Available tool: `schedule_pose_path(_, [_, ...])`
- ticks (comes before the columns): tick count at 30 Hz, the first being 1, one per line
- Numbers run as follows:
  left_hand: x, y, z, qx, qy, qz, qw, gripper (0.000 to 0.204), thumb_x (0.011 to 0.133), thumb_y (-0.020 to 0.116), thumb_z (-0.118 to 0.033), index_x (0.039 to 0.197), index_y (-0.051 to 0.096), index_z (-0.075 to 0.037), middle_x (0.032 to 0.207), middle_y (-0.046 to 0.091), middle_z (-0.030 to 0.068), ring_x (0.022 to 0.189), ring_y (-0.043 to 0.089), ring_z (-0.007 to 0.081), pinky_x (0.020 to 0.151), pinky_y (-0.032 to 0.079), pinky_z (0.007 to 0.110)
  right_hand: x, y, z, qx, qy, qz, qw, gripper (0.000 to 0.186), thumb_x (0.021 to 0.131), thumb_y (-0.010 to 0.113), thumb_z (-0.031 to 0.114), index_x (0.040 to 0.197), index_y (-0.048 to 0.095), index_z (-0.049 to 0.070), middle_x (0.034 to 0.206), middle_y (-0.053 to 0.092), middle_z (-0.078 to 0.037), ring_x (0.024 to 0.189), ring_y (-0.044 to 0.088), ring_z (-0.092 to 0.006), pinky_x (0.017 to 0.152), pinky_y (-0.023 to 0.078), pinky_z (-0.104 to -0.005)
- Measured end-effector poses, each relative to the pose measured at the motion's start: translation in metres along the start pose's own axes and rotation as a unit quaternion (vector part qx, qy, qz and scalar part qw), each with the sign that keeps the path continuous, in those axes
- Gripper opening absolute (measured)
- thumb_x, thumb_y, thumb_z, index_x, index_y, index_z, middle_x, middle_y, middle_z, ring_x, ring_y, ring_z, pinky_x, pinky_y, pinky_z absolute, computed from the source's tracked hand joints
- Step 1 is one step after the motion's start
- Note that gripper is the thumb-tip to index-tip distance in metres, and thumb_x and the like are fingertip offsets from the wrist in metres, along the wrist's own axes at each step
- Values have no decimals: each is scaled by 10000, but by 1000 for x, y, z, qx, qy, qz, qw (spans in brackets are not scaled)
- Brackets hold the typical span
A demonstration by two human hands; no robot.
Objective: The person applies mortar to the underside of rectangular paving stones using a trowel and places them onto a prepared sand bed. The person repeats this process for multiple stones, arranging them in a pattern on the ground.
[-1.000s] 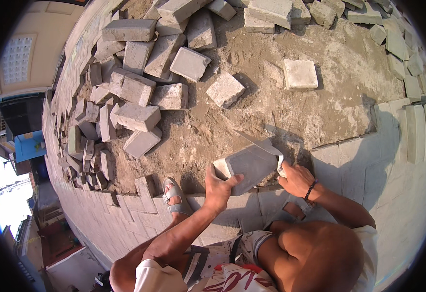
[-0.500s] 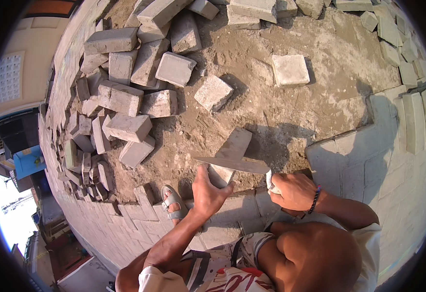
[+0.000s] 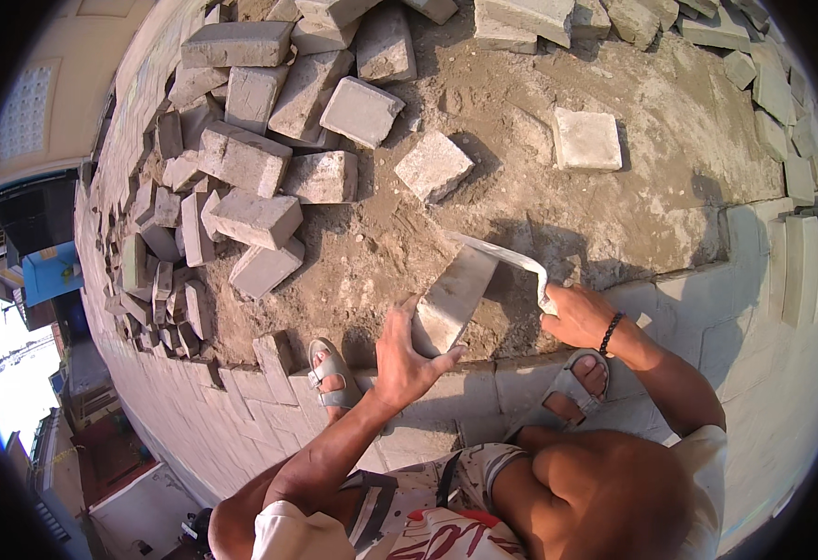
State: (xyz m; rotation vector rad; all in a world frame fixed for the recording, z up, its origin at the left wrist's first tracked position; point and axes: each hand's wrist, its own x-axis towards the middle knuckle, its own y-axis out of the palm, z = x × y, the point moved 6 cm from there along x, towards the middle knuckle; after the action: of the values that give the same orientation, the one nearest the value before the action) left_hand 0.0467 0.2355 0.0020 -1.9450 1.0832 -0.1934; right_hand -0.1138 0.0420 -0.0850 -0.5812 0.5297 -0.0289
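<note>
The left hand (image 3: pixel 404 359) is gripping the near end of a grey paving block (image 3: pixel 460 283), fingers and thumb spread to its width; the block is pointing toward one o'clock from that hand. Past three o'clock from the block, the right hand (image 3: pixel 579 319) is holding a trowel (image 3: pixel 507 252), fingers closed round its handle, the blade pointing toward ten o'clock. Loose blocks (image 3: pixel 241 159) are lying toward ten o'clock.

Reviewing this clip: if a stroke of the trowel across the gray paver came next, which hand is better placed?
Right, I'd judge: the right hand grips the trowel, its blade at the paver's far end, while the left hand is occupied holding the gray paver.
</note>
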Motion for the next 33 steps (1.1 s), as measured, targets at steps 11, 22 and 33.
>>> schedule_pose_path(11, [-6,5,0,19,-7,-100,995,804,615,879,-233,1238,452,42,1165,485,229,1063,510,395,905,442,460,0,3,20,12,12,7,1000,302,810,605,197,999,578,-37,823,645,-286,805,629,-473,726,501,-530])
schedule_pose_path(22, [-11,26,20,-107,0,-171,980,796,657,853,-179,1259,380,39,1192,452,194,1134,496,297,960,423,405,-19,-28,16,69,39,-104,991,263,844,632,179,999,555,-20,806,642,-251,776,613,-462,667,477,-501])
schedule_pose_path(33, [30,49,8,-284,10,-251,925,776,656,863,-120,1245,388,54,1143,576,190,1050,602,255,893,490,352,-78,-44,114,-196,-92,-82,973,246,781,673,202,976,590,78,822,621,-117,672,650,-342,606,538,-432])
